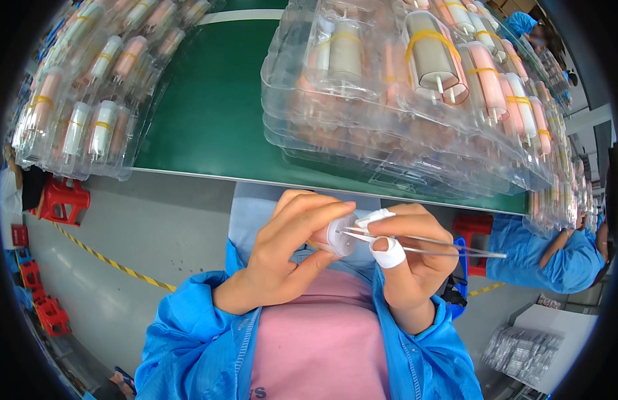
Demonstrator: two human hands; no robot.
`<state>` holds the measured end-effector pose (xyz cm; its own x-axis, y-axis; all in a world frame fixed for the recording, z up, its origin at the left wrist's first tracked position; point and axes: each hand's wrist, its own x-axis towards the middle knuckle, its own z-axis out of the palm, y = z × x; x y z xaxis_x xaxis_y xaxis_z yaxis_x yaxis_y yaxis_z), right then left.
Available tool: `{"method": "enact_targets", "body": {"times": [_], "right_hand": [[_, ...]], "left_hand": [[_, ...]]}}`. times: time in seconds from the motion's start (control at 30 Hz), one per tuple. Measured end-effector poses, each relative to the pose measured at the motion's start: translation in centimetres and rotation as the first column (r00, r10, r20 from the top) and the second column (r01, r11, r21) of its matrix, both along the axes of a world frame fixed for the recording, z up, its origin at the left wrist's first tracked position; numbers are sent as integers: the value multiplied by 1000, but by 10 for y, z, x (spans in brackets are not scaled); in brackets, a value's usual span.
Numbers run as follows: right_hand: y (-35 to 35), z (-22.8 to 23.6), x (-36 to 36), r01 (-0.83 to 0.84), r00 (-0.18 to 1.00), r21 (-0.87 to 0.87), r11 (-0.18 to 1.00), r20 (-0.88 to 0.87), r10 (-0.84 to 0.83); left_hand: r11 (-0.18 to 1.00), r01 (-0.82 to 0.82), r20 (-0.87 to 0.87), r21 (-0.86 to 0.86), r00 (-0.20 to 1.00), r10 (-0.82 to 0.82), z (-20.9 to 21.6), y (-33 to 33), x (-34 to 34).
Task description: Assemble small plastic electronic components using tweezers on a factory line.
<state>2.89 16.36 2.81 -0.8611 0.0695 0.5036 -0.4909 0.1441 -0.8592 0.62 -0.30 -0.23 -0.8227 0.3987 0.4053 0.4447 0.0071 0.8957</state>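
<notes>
My left hand (279,250) is closed around a short pink cylinder with a whitish, translucent end (341,237), held in front of my chest and turned toward the right. Most of the cylinder's length is hidden by the fingers. In my right hand (419,267) is a pair of metal tweezers (449,247), gripped between thumb and fingers. White wraps cover the thumb and a fingertip of that hand. The tips of the tweezers touch, or come very near, the cylinder's end face; whether they pinch anything there is too small to tell.
Beyond my hands runs the edge of a green table (209,100). Stacked clear plastic trays (389,133) of pink, white and grey cylinders with yellow bands stand on it; more trays (82,127) are at left. Red stools (67,200) and a blue-clad person (542,250) are nearby.
</notes>
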Motion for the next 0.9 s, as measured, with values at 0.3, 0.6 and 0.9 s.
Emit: {"method": "enact_targets", "body": {"times": [0.3, 0.6, 0.9], "right_hand": [[-2, -2, 1, 3, 999, -5, 1000, -34, -3], [-2, 2, 0, -13, 1000, 42, 999, -9, 14], [-4, -6, 4, 24, 1000, -120, 992, 3, -24]], "left_hand": [[999, 9, 22, 46, 1000, -10, -2, 1, 2], [994, -51, -158, -94, 987, 36, -2, -1, 0], [972, 42, 56, 233, 997, -57, -19, 4, 3]]}}
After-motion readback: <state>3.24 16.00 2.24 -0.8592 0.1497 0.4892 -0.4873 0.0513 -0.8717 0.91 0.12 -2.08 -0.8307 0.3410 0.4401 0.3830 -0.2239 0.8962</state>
